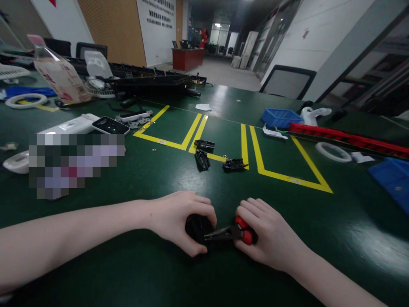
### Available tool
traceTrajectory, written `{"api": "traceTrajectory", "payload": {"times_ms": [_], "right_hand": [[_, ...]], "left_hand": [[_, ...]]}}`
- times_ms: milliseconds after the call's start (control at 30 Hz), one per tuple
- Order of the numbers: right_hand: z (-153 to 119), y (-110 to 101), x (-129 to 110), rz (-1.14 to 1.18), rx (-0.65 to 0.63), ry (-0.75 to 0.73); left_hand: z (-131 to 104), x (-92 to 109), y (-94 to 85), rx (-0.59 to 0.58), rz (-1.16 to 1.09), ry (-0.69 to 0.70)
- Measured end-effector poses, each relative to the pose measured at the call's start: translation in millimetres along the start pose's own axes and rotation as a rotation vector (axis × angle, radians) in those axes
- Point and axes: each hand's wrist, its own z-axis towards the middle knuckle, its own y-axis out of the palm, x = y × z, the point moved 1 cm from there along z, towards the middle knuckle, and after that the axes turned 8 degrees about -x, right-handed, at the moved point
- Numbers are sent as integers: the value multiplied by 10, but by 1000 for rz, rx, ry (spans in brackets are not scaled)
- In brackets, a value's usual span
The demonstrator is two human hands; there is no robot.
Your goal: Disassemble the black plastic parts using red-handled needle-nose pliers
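Note:
Near the front of the green table, my left hand (182, 219) is closed around a black plastic part (197, 228), whose far side the fingers hide. My right hand (266, 234) grips a pair of pliers (228, 233) by its red handles. The pliers' long narrow jaws point left and reach the black part; whether they pinch it I cannot tell. Beyond my hands lie three similar black plastic pieces: one at the back (204, 145), one tilted at the left (202, 160) and one at the right (234, 165).
Yellow tape (294, 181) outlines areas on the table (179, 183). To the left are a bottle (59, 74), a small device with green lights (110, 126) and a white box (68, 127). At right stand blue bins (279, 117), a long red strip (348, 138) and a tape roll (332, 152).

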Motion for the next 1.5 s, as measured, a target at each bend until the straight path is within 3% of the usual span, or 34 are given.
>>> {"api": "traceTrajectory", "payload": {"times_ms": [533, 1033, 1200, 1500], "right_hand": [[8, -16, 20, 64, -24, -28], [14, -103, -64, 45, -65, 14], [-11, -19, -29, 49, -40, 0], [-44, -9, -2, 76, -23, -59]], "left_hand": [[-7, 10, -39, -90, 19, 27], [-24, -23, -36, -98, 104, 32], [-27, -14, -45, -77, 115, 87], [-39, 11, 21, -26, 327, 210]]}}
